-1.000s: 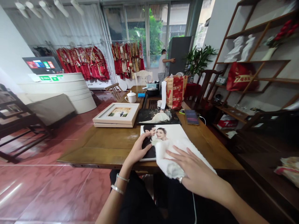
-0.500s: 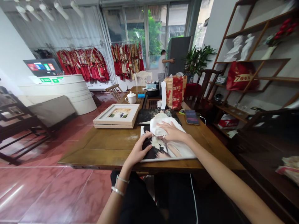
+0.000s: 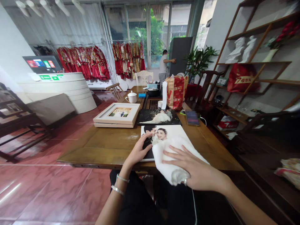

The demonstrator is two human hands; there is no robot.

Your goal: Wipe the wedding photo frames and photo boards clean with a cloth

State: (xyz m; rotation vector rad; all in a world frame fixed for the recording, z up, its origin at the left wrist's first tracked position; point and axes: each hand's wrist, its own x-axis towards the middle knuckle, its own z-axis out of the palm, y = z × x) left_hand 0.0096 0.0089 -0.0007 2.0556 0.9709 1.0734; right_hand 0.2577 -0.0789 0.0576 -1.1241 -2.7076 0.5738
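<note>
A photo print [image 3: 146,150] of a couple lies flat at the table's near edge. My left hand [image 3: 140,150] rests on its left side, fingers stretched out and thumb apart, holding nothing. My right hand [image 3: 197,170] is spread over a bunched white cloth [image 3: 165,156] and grips it against the print. This cloth covers much of the print's lower right and hangs past the near edge. The right thumb is hidden. Just beyond the print lies a dark picture panel [image 3: 147,117] showing a white dress.
Stacked pale frames [image 3: 98,121] sit to the left on the wooden table [image 3: 93,147]. Behind are a lidded white cup [image 3: 132,97], a blue box [image 3: 142,95] and a paper bag [image 3: 178,92]. A phone [image 3: 192,118] with a cable lies right. Another person [image 3: 163,65] stands far back.
My right hand has drawn the white cloth from the print's top toward me, over the near edge. The couple's faces and the dark panel now show. My left hand has stayed nearly in place.
</note>
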